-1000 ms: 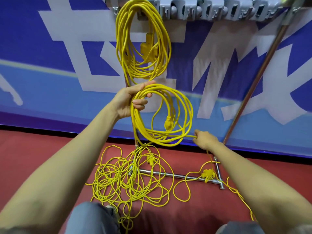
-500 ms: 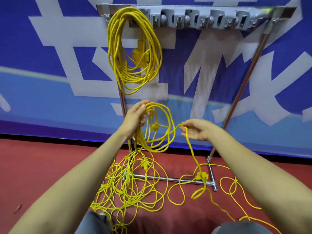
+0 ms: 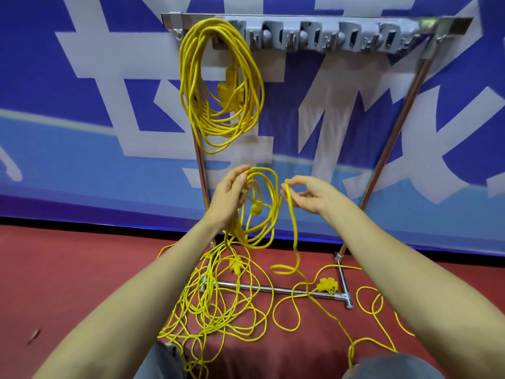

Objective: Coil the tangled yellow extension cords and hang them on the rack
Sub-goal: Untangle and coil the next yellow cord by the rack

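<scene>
A blue banner with white lettering (image 3: 82, 77) hangs behind the metal rack (image 3: 394, 132), which stands on red floor (image 3: 68, 269). A tangled heap of yellow extension cord (image 3: 218, 310) sprawls across the rack's base bar. One coiled cord (image 3: 218, 86) hangs from the left end of the rack's top bar. Below it, at the rack's left post, the left hand (image 3: 229, 195) grips a smaller coil (image 3: 263, 214), fingers curled round its top loops. Between the posts, the right hand (image 3: 308, 195) pinches a loose strand (image 3: 293, 222) with thumb and forefinger. A yellow socket end (image 3: 326, 285) lies by the base bar's right end.
</scene>
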Available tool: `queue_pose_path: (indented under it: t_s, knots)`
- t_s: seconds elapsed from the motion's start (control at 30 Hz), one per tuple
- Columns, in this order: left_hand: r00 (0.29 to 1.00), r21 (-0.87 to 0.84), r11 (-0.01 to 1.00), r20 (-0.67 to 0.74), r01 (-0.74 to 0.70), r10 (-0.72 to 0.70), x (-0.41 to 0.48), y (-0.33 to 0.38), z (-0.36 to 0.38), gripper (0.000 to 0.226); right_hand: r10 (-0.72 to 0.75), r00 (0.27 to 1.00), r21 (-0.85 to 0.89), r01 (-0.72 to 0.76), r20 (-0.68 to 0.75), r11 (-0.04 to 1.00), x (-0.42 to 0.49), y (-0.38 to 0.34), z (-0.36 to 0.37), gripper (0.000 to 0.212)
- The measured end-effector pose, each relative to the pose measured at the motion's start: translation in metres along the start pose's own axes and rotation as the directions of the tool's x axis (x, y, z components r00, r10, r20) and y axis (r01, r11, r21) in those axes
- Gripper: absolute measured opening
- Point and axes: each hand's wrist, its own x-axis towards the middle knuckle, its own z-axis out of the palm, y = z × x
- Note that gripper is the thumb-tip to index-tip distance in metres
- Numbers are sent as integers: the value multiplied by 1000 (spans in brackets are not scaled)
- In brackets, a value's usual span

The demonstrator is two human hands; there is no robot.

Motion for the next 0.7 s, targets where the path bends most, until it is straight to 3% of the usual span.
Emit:
queue_pose_path:
  t_s: [0.1,0.23,0.43,0.53,0.63,0.7]
  knots:
    - [1000,34,999,23,-7,6,-6,-2,2,26,-25,1000,-17,25,3,1000,3,1,2,16]
    - [999,-36,999,-31,5,-6,-5,-2,1,24,28,992,-340,15,122,940,-1,12,3,12]
    - [999,15,999,39,-34,33,-3,-6,4,23,78,978,-581,51,194,812,-10,16,11,10]
    - [998,75,996,43,-42,39,-6,-14,1,23,36,982,-410,43,184,911,-11,12,19,6]
    - [1000,75,997,18,-15,14,-8,-22,-3,21,0,984,-141,26,180,990,-9,6,23,60]
    - [1000,58,998,9,7,-8,-8,-25,-4,21,-1,982,-86,17,187,996,-11,7,27,70]
